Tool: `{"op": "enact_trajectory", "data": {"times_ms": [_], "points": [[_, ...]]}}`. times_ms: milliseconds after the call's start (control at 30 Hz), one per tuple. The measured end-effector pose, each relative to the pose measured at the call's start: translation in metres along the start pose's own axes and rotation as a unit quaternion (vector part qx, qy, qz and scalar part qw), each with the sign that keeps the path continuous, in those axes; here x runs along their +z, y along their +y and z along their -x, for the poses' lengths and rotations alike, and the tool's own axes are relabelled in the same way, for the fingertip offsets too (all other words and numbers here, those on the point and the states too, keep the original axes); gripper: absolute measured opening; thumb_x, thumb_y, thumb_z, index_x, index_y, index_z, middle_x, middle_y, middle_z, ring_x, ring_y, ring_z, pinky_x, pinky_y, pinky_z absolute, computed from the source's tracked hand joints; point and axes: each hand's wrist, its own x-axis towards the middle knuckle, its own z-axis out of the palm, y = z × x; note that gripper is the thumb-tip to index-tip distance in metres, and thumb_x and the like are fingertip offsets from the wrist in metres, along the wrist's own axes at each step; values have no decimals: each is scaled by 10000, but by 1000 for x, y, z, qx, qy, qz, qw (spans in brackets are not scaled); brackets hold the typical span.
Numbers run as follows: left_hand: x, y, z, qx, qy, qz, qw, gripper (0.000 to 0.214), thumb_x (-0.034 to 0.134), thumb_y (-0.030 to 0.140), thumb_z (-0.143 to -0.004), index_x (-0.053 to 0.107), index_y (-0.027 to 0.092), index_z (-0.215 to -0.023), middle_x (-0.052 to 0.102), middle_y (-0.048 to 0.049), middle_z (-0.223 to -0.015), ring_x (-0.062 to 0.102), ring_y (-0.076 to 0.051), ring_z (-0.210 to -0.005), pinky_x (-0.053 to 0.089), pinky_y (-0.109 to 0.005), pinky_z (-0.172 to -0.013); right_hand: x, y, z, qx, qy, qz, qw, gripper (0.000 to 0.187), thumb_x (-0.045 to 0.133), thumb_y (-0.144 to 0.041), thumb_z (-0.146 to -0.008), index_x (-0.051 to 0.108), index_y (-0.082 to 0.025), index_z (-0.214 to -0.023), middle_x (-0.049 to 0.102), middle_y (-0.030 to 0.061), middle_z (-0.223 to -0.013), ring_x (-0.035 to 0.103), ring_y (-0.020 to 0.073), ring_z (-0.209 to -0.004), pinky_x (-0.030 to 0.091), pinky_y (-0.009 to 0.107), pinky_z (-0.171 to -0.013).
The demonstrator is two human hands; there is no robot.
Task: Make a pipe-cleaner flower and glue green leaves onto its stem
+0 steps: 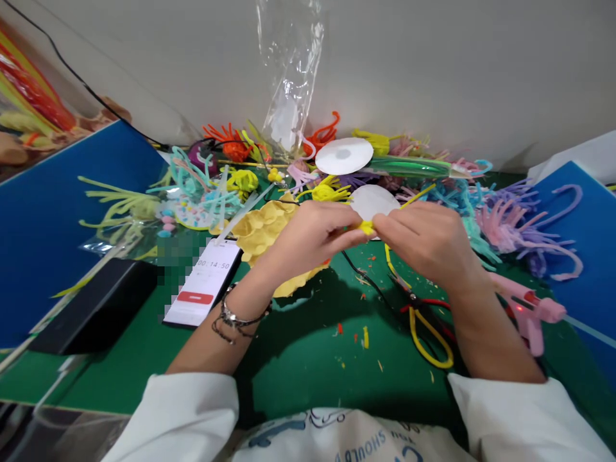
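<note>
Both hands meet above the middle of the table, fingertips pinched together. Between them shows a small bunched part of a yellow pipe cleaner [366, 228]. My left hand [320, 234] grips it from the left, thumb and forefinger closed. From the other side my right hand [426, 237] pinches it; one yellow strand sticks up behind that hand and another hangs below. The fingers hide most of the bunch. Scissors [412, 300] with a yellow loop lie under my right hand. Behind my left hand is a yellow scalloped piece [260, 231], and white discs [373, 200] lie behind the pinch.
A pink glue gun [527, 314] with a red light lies right of my right forearm. At left are a phone [205, 282] showing a timer and a black box [99, 308]. Pipe-cleaner flowers [510, 228] crowd the back. Blue panels [577, 224] flank the green table [308, 346].
</note>
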Motion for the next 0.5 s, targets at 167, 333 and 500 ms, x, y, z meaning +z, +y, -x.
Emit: {"op": "enact_trajectory", "data": {"times_ms": [167,333,500], "points": [[-4,-1,0,-215,-149,295,919,448,639,566,-735,557,144,-607,550,32,-465,397,-40,-333,281,-176,-349,1,-6,-3,-48,49,31,997,211,457,-137,-911,622,-172,-784,594,-18,-598,486,98,-550,354,273,-573],[4,-3,-1,-282,-150,428,846,538,652,657,-653,518,149,-534,413,66,-323,284,-19,-256,188,-163,-300,-2,-9,-3,-62,97,-20,993,152,501,-131,-894,630,-202,-857,620,-27,-636,508,90,-574,378,268,-605],[1,3,0,-188,-91,353,912,448,565,557,-799,549,146,-622,574,14,-513,427,-42,-384,328,-172,-387,-2,-4,-1,11,71,-83,994,175,462,-198,-919,616,-201,-835,625,-8,-643,535,105,-601,394,254,-602]]}}
